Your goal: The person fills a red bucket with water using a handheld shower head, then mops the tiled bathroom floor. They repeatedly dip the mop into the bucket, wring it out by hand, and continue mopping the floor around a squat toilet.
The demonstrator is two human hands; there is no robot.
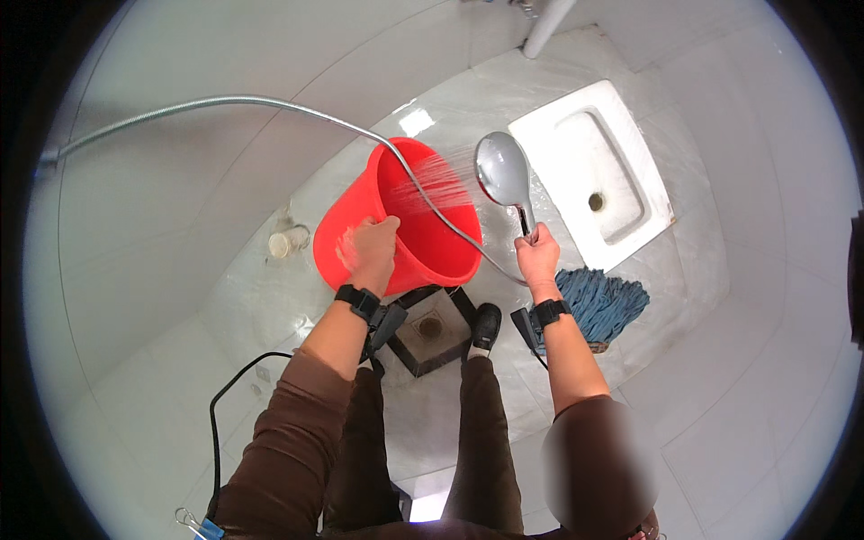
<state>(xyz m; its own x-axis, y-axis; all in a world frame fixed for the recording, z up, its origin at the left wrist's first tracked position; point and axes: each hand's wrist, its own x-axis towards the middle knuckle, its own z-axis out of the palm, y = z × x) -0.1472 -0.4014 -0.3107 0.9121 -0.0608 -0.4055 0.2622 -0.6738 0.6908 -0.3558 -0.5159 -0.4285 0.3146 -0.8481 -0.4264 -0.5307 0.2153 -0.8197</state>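
Observation:
My left hand (375, 244) grips the near rim of a red plastic bucket (341, 233), which is tilted with its mouth towards the right. In my right hand (538, 255) is the handle of a chrome shower head (501, 169). Water sprays leftward from its face into the bucket's mouth. A flexible metal shower hose (270, 101) runs from the wall at the left, passes across the bucket's opening and reaches down to my right hand. Just beyond my right wrist lies a blue mop head (601, 304) on the floor.
A white ceramic squat toilet (526, 131) is set in the wet tiled floor at the right. Between my feet and the bucket is a floor drain (429, 328) with a dark border. A short pale pipe stub (281, 245) stands left of the bucket. At the top, a white pipe (548, 27) meets the floor.

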